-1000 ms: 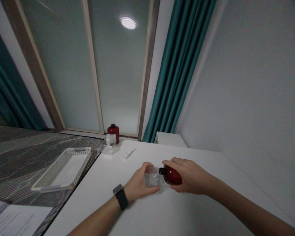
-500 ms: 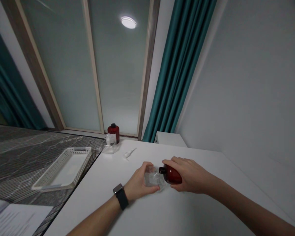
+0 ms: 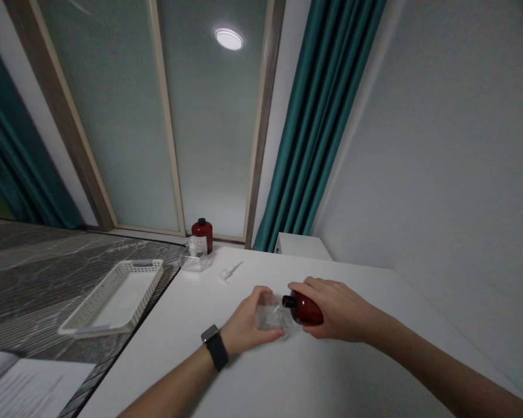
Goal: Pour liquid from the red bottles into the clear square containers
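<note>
A white table (image 3: 331, 371) fills the foreground, butting against a plain grey-white wall (image 3: 453, 145) on the right. Behind it, frosted glass panels (image 3: 209, 133) sit in pale wooden frames, with a round ceiling light (image 3: 229, 39) reflected high in the glass. Teal curtains (image 3: 318, 116) hang at the corner, more teal drapery (image 3: 9, 174) at far left. A dark marbled surface (image 3: 47, 273) runs alongside the table, and a small white cabinet (image 3: 303, 247) stands by the curtain.

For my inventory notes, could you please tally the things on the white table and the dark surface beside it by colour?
Dark red: 2, the bottle tipped in the right hand and the far bottle.
Clear: 2, the container in the left hand and the far tray.
White: 2, the basket and the small pump piece.
Total: 6.
</note>
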